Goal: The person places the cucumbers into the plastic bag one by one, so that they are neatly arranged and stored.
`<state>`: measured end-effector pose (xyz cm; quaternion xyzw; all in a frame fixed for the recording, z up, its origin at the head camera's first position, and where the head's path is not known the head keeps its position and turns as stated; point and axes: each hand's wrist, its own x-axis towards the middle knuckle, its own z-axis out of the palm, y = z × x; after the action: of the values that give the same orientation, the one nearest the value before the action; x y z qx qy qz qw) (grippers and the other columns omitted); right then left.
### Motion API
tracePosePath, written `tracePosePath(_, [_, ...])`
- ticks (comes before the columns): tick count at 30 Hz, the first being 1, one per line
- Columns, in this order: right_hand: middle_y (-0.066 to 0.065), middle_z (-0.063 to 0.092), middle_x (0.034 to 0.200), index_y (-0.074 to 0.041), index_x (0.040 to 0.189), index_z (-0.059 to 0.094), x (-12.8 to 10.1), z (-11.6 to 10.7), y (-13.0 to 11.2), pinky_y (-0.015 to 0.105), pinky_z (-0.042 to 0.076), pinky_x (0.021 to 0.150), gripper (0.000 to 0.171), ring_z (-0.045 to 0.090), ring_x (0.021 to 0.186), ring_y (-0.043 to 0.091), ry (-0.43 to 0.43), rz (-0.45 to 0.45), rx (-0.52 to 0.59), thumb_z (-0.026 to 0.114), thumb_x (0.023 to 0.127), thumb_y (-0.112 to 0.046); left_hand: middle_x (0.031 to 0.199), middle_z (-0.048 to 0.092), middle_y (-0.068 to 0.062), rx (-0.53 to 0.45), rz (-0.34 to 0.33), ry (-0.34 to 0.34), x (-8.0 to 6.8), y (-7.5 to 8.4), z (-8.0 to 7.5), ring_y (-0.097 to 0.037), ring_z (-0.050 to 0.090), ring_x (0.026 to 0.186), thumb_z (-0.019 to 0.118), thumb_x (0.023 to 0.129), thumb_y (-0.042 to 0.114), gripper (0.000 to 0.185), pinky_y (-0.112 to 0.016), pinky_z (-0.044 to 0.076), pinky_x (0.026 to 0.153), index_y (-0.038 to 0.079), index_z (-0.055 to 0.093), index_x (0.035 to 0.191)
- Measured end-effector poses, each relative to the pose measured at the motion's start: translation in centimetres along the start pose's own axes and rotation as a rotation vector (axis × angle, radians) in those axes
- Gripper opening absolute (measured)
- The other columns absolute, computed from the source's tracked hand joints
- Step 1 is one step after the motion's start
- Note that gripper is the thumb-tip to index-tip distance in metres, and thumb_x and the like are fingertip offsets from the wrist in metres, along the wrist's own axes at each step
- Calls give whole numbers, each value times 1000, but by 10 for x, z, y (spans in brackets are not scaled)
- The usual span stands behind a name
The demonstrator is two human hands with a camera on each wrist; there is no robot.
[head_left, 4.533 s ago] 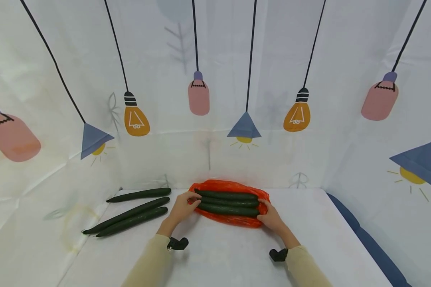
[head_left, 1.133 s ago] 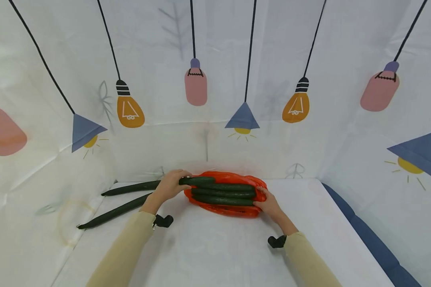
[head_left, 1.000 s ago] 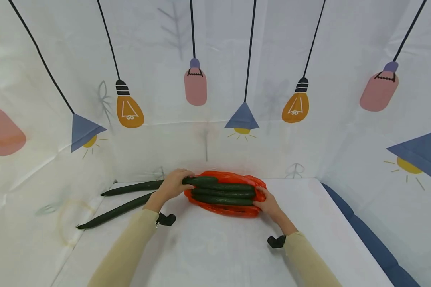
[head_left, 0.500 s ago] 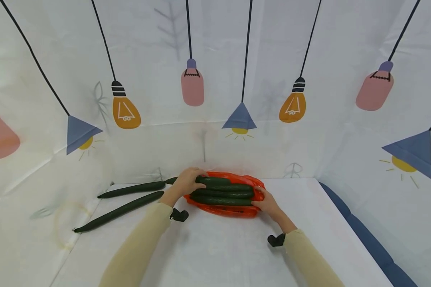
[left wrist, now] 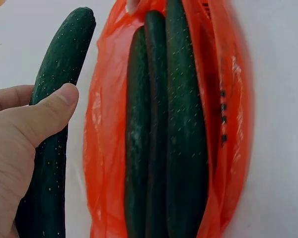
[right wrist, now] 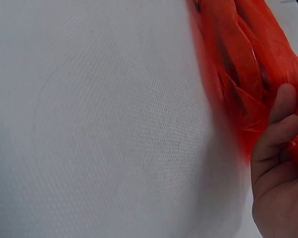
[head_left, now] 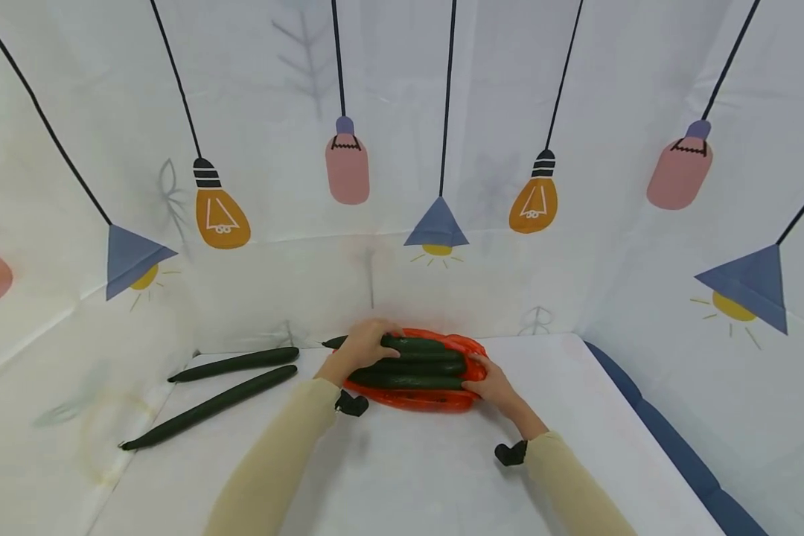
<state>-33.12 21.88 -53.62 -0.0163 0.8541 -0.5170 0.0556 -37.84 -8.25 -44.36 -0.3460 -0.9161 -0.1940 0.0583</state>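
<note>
An orange plastic bag (head_left: 435, 398) lies on the white table with three cucumbers (head_left: 409, 380) side by side in it. My left hand (head_left: 365, 345) grips a fourth cucumber (head_left: 415, 345) at the bag's far edge; in the left wrist view that cucumber (left wrist: 54, 148) runs under my thumb (left wrist: 39, 116) beside the bag (left wrist: 102, 148). My right hand (head_left: 487, 383) pinches the bag's right end, and in the right wrist view its fingers (right wrist: 278, 129) curl on the orange plastic (right wrist: 238, 74).
Two more cucumbers (head_left: 234, 363) (head_left: 208, 406) lie loose on the table to the left. A white cloth printed with lamps (head_left: 435, 231) walls the back and both sides. A dark blue strip (head_left: 643, 424) runs along the table's right edge.
My left hand took one of the three loose cucumbers from the left and carried it right, onto the far edge of the bag. My right hand stayed on the bag's right end.
</note>
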Motion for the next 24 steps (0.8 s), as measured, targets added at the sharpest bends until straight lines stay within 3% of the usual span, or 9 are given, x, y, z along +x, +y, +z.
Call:
tracePosePath(7, [12, 36, 131, -19, 131, 39, -3, 4, -1, 47, 36, 88, 66, 35, 114, 30, 15, 5, 3, 72, 74, -16, 105, 57, 9, -34, 9, -32, 6, 13, 11, -12, 51, 95, 72, 73, 29, 35, -30, 41, 82, 23, 62, 106])
tracePosePath(18, [13, 34, 133, -18, 132, 39, -4, 5, -6, 53, 30, 91, 66, 30, 118, 32, 1, -2, 9, 72, 74, -16, 107, 56, 11, -44, -58, -99, 20, 20, 26, -9, 50, 97, 70, 74, 32, 38, -29, 41, 83, 25, 60, 110])
tracePosePath(24, [13, 36, 131, -17, 132, 38, -5, 4, -5, 48, 36, 88, 67, 35, 113, 31, 7, 4, 10, 72, 74, -18, 106, 55, 12, -86, -86, -131, 25, 24, 32, -8, 51, 95, 69, 74, 34, 39, -29, 42, 82, 26, 59, 110])
